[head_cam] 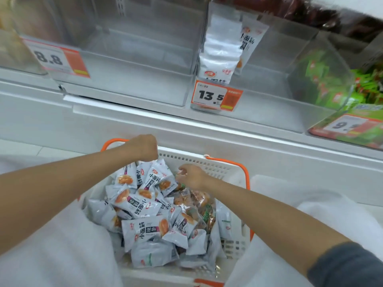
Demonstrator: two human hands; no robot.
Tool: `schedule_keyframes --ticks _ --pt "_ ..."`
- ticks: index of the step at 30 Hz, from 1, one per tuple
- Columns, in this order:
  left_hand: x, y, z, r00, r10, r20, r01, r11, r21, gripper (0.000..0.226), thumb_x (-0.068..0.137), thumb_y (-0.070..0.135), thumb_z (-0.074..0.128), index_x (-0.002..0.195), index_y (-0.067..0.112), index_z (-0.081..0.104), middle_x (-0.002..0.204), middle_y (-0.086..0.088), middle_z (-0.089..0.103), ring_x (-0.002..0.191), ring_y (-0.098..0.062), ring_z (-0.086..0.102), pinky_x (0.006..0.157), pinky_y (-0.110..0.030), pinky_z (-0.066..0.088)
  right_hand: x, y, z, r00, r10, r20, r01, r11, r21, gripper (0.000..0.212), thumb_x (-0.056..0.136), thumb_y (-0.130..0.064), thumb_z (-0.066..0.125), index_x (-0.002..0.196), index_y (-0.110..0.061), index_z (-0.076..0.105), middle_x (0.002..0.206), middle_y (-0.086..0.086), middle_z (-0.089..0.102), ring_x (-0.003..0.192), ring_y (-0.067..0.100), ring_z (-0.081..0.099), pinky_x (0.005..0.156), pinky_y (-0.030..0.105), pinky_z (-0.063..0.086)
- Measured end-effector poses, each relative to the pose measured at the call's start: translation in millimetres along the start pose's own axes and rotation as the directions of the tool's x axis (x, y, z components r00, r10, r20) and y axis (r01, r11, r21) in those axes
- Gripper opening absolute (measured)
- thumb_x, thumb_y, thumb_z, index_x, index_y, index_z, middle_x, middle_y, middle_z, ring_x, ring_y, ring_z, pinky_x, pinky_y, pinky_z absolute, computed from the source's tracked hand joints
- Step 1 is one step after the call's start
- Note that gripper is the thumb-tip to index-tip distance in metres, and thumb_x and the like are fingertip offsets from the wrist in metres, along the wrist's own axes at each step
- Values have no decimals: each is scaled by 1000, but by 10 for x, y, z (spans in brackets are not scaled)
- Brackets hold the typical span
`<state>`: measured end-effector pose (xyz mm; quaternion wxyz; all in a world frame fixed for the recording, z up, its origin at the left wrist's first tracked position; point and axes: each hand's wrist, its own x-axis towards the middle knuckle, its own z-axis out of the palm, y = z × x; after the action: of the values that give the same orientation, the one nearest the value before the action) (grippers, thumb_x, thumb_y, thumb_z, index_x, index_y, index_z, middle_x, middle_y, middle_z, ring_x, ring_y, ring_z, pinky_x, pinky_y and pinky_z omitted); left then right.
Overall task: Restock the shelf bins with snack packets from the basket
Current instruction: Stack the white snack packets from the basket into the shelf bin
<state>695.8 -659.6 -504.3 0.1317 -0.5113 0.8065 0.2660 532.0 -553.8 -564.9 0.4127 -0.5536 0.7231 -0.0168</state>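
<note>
Setting: shop shelving in white, with a white ledge (145,119) running across under a row of clear plastic bins.
Left-hand bin (132,65): see-through walls with nothing visible inside; a price tag reading 8.8 (51,58) hangs at its left front corner.
Middle bin (269,79): a few grey-white packets (219,50) stand upright against its left wall, behind a tag reading 13.5 (215,96).
Right-hand bin: green packets (323,79) fill it, blurred, above a tag starting with 9 (348,124).
Basket (186,157): white, perforated, with orange handles (244,172); it sits below the ledge, between two heaps of white fabric (62,255).
Snack packets (145,228): grey-white with dark print and an orange picture, piled loose in the basket and filling most of it.
Clear-wrapped packet (192,199): brown contents, lying on the pile's right side towards the far rim.
Left hand (143,148): over the basket's far left corner, knuckles up, fingers curled under into a fist. Several packets stand on end just below it, but I cannot tell whether the hidden fingertips hold them.
Right hand (192,176): over the far right of the pile, fingers bent with thumb and fingertips pinching a bit of clear film at the top of the clear-wrapped packet.
Sleeve (348,266): dark grey, on the right upper arm at the frame's lower right.
</note>
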Motion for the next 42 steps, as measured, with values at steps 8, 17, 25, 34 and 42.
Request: schedule_keyframes --ticks 8,17,25,34,42 --pt "-31 -172 23 986 -79 146 79 997 4 5 82 4 61 82 1 66 78 -10 68 60 -18 56 50 -22 42 203 -220 411 990 130 -63 -105 949 299 16 94 -20 62 83 -8 61 71 2 55 61 11 48 53 23 37" --pt "-273 -12 -2 900 199 388 -20 908 -419 96 66 64 75 145 23 39 149 4 43 136 -16 42 114 -35 32 -311 -218 -584 995 78 -54 -1 572 821 27 94 -1 59 119 10 55 109 25 68 87 26 69 78 29 60" --pt "-286 284 106 923 343 172 -157 747 -646 39 76 31 81 106 10 67 94 -3 75 85 -19 74 79 -32 59 -699 -62 -897 992 -53 -118 127 571 811 19 92 -5 63 111 -1 63 100 16 74 87 22 73 76 25 59" --pt "-350 461 9 931 365 -6 -294 739 -606 66 87 63 34 88 8 70 77 -7 72 67 -21 68 69 -31 52 -796 6 -1097 992 -91 -91 125 520 845 28 93 -10 62 120 -4 62 111 17 71 101 26 70 90 33 56" --pt "-394 826 -236 884 389 -261 -468 744 -476 89 82 82 17 114 14 65 106 -2 71 96 -18 66 88 -41 53 -995 -155 -1049 979 -105 -172 202 496 845 38 88 -9 68 125 -5 60 118 10 70 106 25 68 93 34 54"
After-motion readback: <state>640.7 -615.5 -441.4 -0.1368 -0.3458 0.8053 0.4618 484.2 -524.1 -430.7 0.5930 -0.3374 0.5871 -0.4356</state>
